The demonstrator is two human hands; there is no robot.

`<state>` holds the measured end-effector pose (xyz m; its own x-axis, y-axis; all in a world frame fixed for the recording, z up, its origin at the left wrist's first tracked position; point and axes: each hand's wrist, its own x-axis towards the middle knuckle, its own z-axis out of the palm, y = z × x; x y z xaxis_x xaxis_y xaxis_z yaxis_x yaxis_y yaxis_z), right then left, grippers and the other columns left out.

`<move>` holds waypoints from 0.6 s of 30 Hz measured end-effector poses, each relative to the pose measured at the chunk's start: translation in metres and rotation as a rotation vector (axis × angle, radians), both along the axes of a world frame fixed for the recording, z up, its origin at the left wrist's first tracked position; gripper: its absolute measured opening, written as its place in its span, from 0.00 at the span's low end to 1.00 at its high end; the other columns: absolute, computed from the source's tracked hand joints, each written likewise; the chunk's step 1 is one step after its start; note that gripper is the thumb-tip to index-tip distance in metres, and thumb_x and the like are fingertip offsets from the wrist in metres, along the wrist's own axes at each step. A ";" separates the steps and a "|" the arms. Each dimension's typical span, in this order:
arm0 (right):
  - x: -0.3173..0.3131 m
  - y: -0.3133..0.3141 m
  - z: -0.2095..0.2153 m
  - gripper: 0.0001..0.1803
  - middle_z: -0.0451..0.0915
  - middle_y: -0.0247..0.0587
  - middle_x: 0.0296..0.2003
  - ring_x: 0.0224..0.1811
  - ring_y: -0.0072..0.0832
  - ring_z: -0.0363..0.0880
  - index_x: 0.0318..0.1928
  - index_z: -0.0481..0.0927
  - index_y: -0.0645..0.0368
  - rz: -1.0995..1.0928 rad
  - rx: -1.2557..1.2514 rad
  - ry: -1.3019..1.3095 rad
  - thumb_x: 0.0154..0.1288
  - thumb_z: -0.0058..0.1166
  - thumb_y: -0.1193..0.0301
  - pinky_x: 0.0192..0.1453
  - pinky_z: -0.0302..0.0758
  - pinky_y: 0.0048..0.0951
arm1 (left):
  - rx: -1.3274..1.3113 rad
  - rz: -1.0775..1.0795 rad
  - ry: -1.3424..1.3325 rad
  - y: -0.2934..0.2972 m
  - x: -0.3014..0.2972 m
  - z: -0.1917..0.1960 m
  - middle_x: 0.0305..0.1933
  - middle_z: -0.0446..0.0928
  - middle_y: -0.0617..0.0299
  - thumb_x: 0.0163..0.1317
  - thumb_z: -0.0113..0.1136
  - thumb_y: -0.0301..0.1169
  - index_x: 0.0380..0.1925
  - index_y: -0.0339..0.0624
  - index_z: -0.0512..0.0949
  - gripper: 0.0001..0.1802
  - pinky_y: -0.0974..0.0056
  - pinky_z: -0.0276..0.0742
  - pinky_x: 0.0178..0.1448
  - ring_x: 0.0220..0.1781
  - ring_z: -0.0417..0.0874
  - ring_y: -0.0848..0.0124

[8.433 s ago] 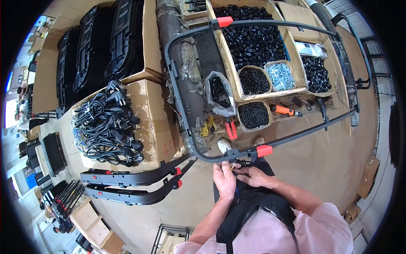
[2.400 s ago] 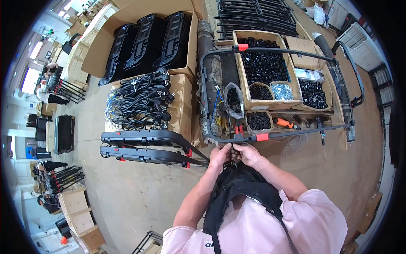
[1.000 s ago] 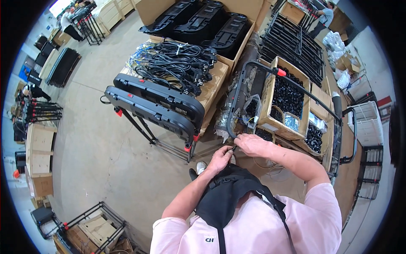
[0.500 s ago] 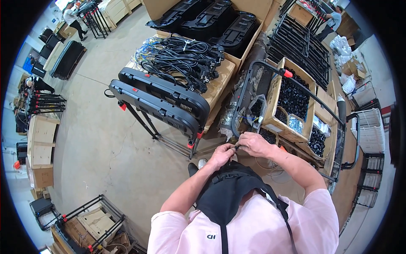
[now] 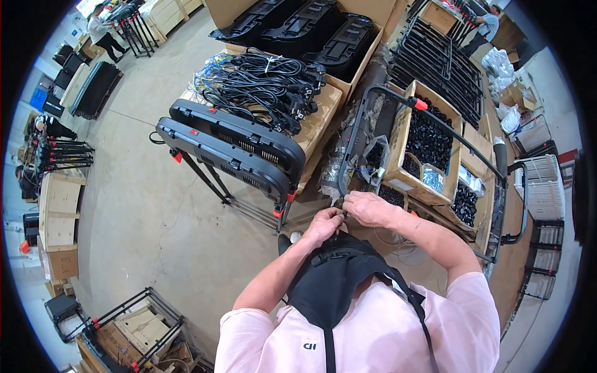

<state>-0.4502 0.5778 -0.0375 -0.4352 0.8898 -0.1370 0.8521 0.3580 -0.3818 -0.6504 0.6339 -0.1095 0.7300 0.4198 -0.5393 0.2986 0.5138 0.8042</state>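
Both our left hand (image 5: 324, 224) and our right hand (image 5: 368, 209) work in front of our apron (image 5: 329, 280), close together at the lower bend of the black tubular frame (image 5: 352, 140). We see a small dark piece (image 5: 342, 214) between them, just by that bend; too little of it shows for us to tell its kind. Our left fingers look pinched together on it; our right fingers curl downward, and we cannot tell whether they clamp the piece, the frame or nothing. We judge this to be a fine two-handed fitting step at the frame's bend, not yet complete. The next move seems to call for one hand steadying while the other eases the piece along, without tugging. Beyond the bend stands the cardboard box (image 5: 404, 181) of black parts (image 5: 435, 140); to our left, two black consoles (image 5: 211, 153) stand near the power cords (image 5: 261, 81), which lie heaped on a brown carton (image 5: 318, 138).
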 end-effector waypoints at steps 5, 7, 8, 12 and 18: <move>-0.002 -0.003 -0.002 0.06 0.80 0.47 0.42 0.51 0.46 0.82 0.41 0.80 0.62 -0.077 -0.041 0.040 0.68 0.55 0.72 0.55 0.81 0.44 | -0.036 0.056 -0.010 -0.003 0.004 -0.014 0.27 0.78 0.69 0.75 0.57 0.33 0.39 0.41 0.83 0.10 0.68 0.70 0.29 0.25 0.76 0.78; -0.001 -0.009 -0.008 0.07 0.80 0.48 0.42 0.51 0.47 0.82 0.41 0.80 0.62 -0.139 -0.064 0.062 0.69 0.55 0.72 0.55 0.81 0.45 | -0.025 0.049 -0.006 -0.003 0.005 -0.013 0.27 0.78 0.70 0.74 0.58 0.34 0.38 0.41 0.84 0.10 0.68 0.70 0.29 0.24 0.76 0.77; -0.002 -0.013 -0.014 0.06 0.79 0.48 0.42 0.50 0.48 0.81 0.41 0.79 0.62 -0.172 -0.036 0.107 0.68 0.55 0.72 0.55 0.80 0.46 | -0.022 0.024 0.040 -0.001 0.004 -0.011 0.27 0.78 0.70 0.73 0.59 0.35 0.38 0.41 0.85 0.11 0.67 0.70 0.29 0.24 0.75 0.77; -0.016 -0.031 -0.032 0.08 0.81 0.50 0.43 0.51 0.50 0.81 0.43 0.80 0.63 -0.334 0.004 0.140 0.71 0.55 0.71 0.56 0.80 0.48 | 0.063 -0.017 0.172 -0.002 0.007 -0.019 0.27 0.79 0.69 0.72 0.61 0.36 0.39 0.40 0.86 0.11 0.67 0.69 0.28 0.23 0.74 0.78; -0.044 -0.084 -0.028 0.13 0.83 0.54 0.46 0.53 0.51 0.84 0.49 0.81 0.59 -0.800 -0.104 0.475 0.71 0.59 0.64 0.56 0.81 0.48 | -0.070 0.047 0.102 -0.005 0.002 -0.033 0.30 0.81 0.65 0.72 0.63 0.35 0.43 0.36 0.86 0.12 0.68 0.75 0.33 0.27 0.79 0.77</move>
